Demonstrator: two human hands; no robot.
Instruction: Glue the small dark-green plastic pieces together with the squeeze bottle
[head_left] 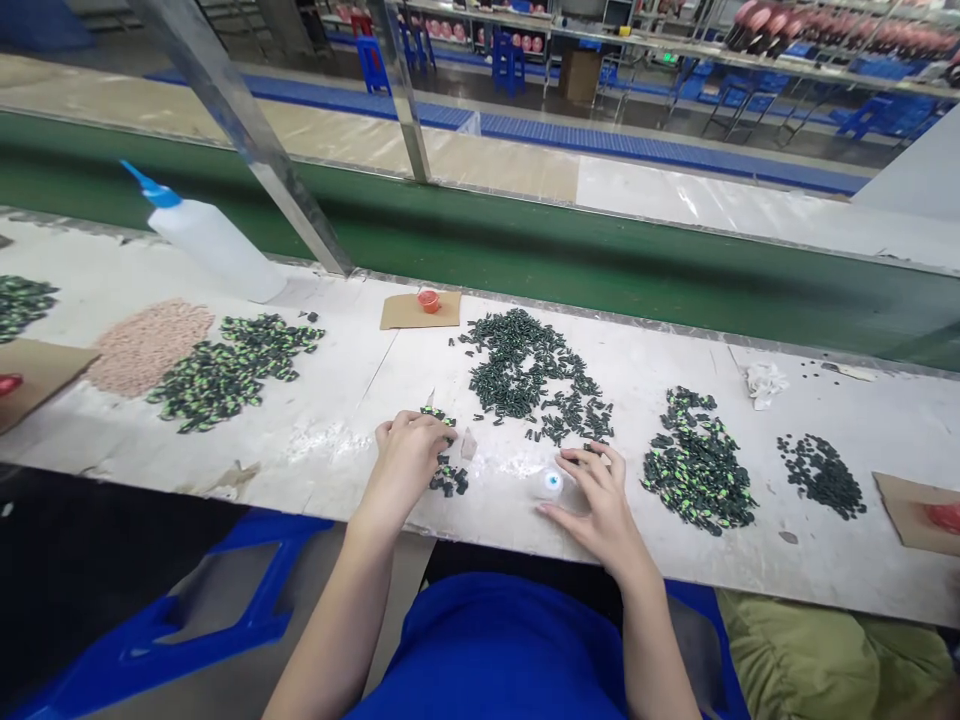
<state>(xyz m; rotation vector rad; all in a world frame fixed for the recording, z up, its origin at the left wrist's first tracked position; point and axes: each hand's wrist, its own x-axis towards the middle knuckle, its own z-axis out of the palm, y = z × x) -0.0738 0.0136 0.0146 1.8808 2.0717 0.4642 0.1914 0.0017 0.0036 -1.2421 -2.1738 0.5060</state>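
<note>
White round piece with the blue centre point(553, 483) is framed by the right hand point(609, 510), sitting just left of the palm, in the gap between thumb and forefinger. The thumb is set on the side nearer the table edge, the fingers curved over on the far side, so the grip is pretty widely spread; whether the piece is actually pinched can't be told from this angle. The hand is angled in from the lower right, with the fingertips placed right by the near edge of the dark green pile point(517, 370).

As for the left hand point(405, 460), it's turned back-up, fingers bunched and curled toward the right, next to some small black pieces point(448, 478) on the white tabletop point(330, 335). Its fingertips are mostly hidden, so whether anything is pinched there can't be told either.
</note>
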